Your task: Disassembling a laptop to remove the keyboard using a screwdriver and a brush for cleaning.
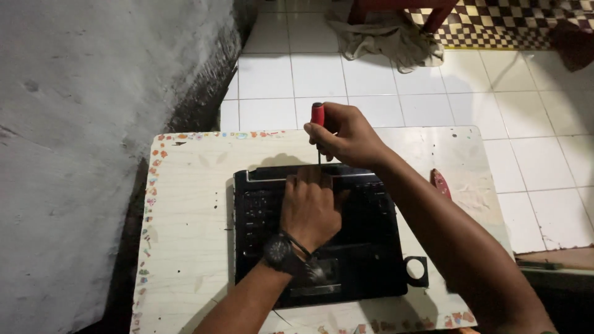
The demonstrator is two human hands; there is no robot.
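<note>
At frame centre my right hand (346, 133) gripped a red-handled screwdriver (317, 117) upright, fingers wrapped; my left hand (309, 207) pressed flat, fingers spread, on the black laptop (371, 260).

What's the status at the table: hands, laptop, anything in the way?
Right hand grips red-handled screwdriver, tip at laptop's far edge. Left hand pressed flat on keyboard. Black ring-shaped part lies beside laptop, not obstructing.

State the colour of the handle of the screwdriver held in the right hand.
Red: the screwdriver handle sticks up out of the right hand, shown best in the head view.
</note>
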